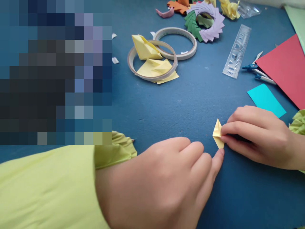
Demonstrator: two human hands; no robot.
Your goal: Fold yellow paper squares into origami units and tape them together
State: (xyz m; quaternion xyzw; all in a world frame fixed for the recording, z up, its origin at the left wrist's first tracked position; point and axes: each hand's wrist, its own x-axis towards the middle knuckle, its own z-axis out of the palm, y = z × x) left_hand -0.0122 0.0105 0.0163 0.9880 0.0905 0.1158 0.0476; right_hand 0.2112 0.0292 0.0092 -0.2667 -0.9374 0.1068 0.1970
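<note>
A small piece of folded yellow paper (217, 134), shaped like a narrow diamond, stands out against the blue table between my hands. My right hand (259, 136) pinches its right edge between thumb and forefinger. From the lower left, my left hand (164, 178) reaches in with its fingers curled and one fingertip at the paper's bottom point. The curled fingertips of the left hand are hidden beneath it. Just behind my right hand lies a turquoise paper rectangle (267, 100).
Two tape rolls (195, 44) overlap at the back, with folded yellow papers (145, 47) in and under one. Beyond are a purple and green paper ring (215, 24) and crumpled yellow paper (230, 9). A clear ruler (237, 52), blue compass (249, 67) and red sheet (286, 66) lie right.
</note>
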